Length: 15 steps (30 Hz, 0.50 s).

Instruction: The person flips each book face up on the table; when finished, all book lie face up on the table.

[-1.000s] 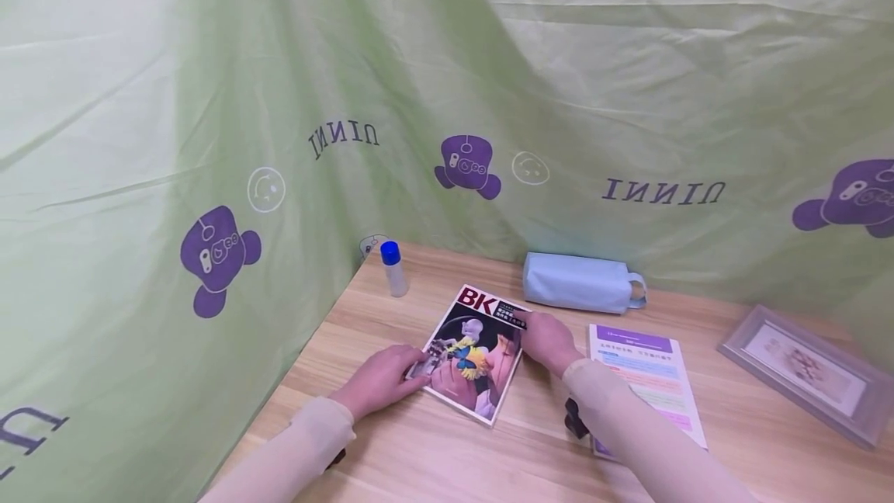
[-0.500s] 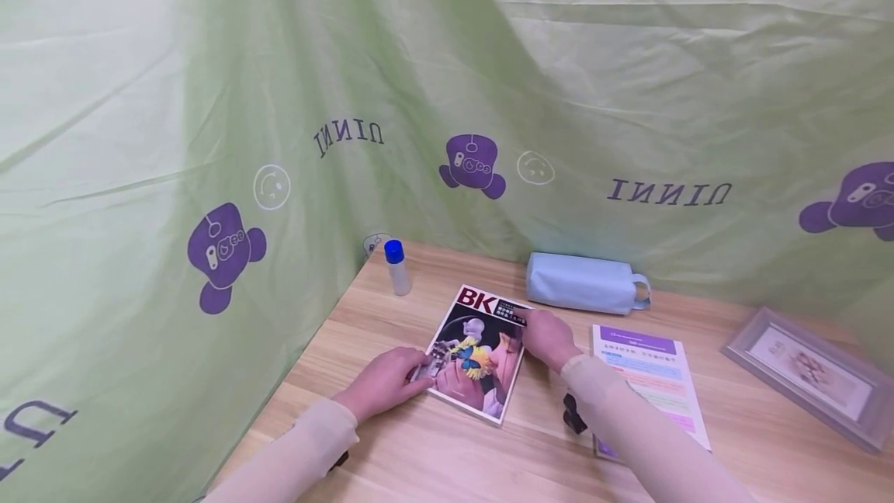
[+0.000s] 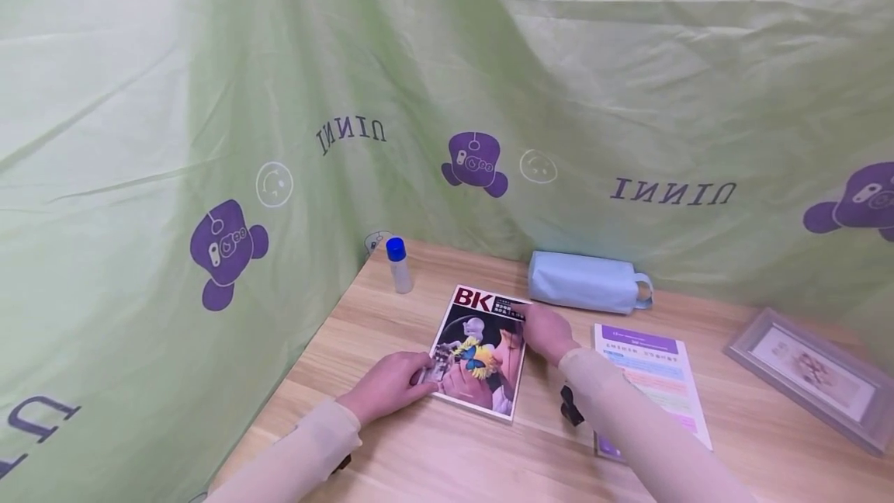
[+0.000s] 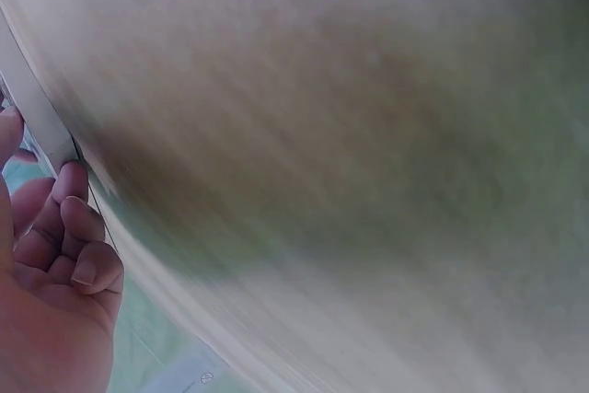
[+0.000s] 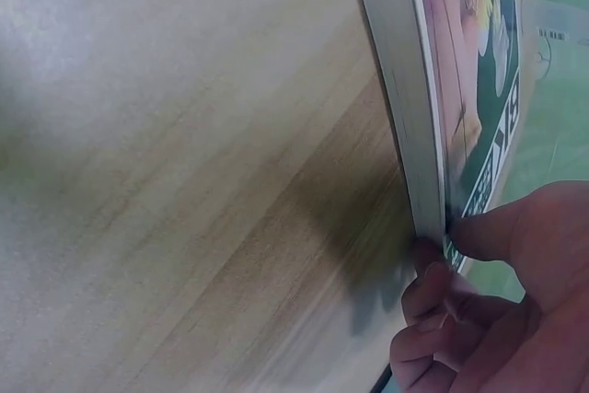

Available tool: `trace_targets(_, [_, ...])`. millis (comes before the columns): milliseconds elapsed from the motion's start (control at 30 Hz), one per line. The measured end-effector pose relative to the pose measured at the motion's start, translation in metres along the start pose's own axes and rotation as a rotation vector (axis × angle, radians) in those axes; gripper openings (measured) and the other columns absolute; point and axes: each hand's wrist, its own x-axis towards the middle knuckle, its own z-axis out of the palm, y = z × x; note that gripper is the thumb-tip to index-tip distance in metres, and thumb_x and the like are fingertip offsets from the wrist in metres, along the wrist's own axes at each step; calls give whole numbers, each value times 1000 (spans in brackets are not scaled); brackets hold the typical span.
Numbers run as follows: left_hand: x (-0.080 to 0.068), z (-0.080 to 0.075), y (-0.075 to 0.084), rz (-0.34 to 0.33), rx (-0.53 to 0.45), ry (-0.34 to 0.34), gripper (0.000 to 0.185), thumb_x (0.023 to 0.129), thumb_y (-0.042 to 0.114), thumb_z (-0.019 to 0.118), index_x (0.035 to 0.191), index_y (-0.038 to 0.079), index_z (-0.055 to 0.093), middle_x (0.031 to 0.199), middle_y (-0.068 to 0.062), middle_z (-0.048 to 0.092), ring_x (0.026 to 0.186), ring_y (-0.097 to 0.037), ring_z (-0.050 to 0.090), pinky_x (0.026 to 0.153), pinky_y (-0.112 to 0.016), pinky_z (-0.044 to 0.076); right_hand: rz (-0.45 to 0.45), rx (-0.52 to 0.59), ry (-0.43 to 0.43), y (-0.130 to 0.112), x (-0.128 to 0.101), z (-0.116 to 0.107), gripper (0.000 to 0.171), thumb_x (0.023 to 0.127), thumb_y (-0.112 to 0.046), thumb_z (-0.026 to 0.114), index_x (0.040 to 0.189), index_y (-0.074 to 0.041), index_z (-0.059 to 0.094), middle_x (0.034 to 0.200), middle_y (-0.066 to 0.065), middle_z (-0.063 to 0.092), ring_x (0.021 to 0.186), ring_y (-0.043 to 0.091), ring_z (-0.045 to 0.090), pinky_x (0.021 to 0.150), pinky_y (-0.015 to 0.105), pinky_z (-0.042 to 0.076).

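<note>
A book (image 3: 457, 359) with "BK" in red letters and a butterfly on its cover lies face up on the wooden table (image 3: 447, 464). My left hand (image 3: 387, 386) grips its left side near the lower corner; in the left wrist view, curled fingers meet the book's pale edge (image 4: 37, 103). At the upper right corner, my right hand (image 3: 548, 332) pinches the book. The right wrist view has that thumb on the cover and the curled fingers against the thick page edge (image 5: 405, 89).
Behind stand a blue-capped bottle (image 3: 400, 270) and a light blue pencil case (image 3: 583, 282). A purple-and-white booklet (image 3: 646, 363) lies partly under the right sleeve. A grey picture frame (image 3: 813, 371) is at far right. Green curtains (image 3: 391, 99) border the table.
The book has turned slightly counterclockwise, its lower end swinging right and its top left. Both hands keep their hold on it. The head view has shifted a little.
</note>
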Motion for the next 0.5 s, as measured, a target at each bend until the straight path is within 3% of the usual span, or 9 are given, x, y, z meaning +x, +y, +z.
trace_targets(300, [-1, 2, 2, -3, -27, -27, 27, 97, 37, 76, 111, 14, 71, 71, 10, 52, 64, -4, 45, 59, -23, 42, 3, 1, -17, -2, 3, -3, 47, 100, -2, 47, 142, -14, 67, 135, 26, 64, 118, 44, 64, 89, 56, 57])
trace_targets(500, [-3, 3, 1, 9, -43, -19, 27, 96, 37, 77, 111, 15, 70, 70, 10, 52, 64, -3, 44, 58, -23, 40, 20, -7, -14, -3, 4, 1, 52, 97, 0, 53, 144, -17, 66, 133, 25, 66, 107, 39, 67, 78, 54, 59])
